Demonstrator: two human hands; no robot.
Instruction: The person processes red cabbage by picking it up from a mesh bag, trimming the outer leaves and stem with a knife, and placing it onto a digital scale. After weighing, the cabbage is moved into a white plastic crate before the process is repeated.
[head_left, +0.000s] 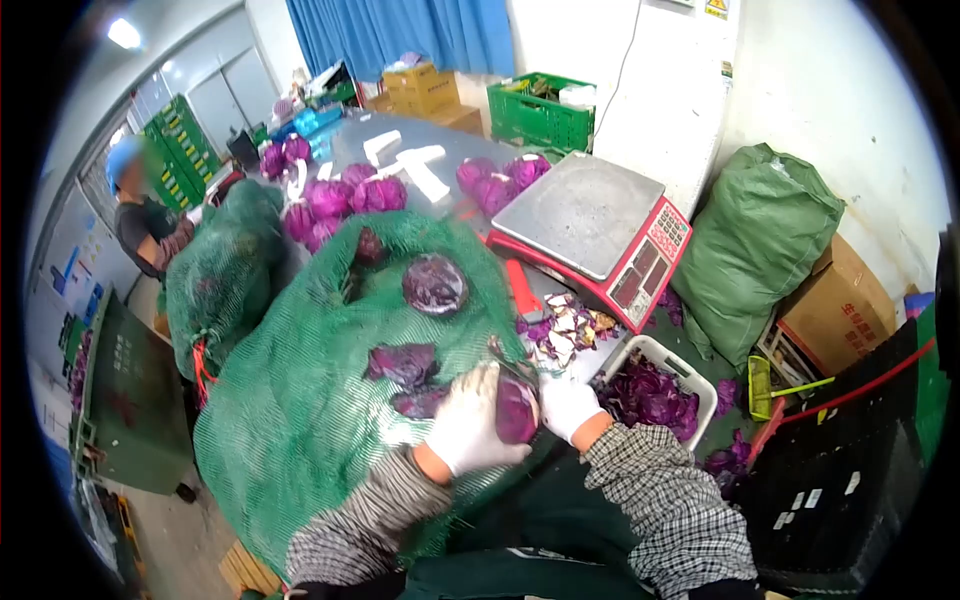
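My left hand, in a white glove, is wrapped round the side of a red cabbage over the green mesh sack. Close against the cabbage's right side is my right hand, also gloved, its fingers curled. What it grips, if anything, is hidden; a thin dark strip shows just above the cabbage. Loose purple leaves lie on the mesh left of my hands. Farther up, a whole red cabbage rests on the sack. Cut cabbage trimmings are heaped beyond my right hand.
A red scale stands ahead, with a flat red-orange tool beside it. A white basket of leaves is at right. More cabbages sit farther back. A co-worker stands left behind another full mesh sack.
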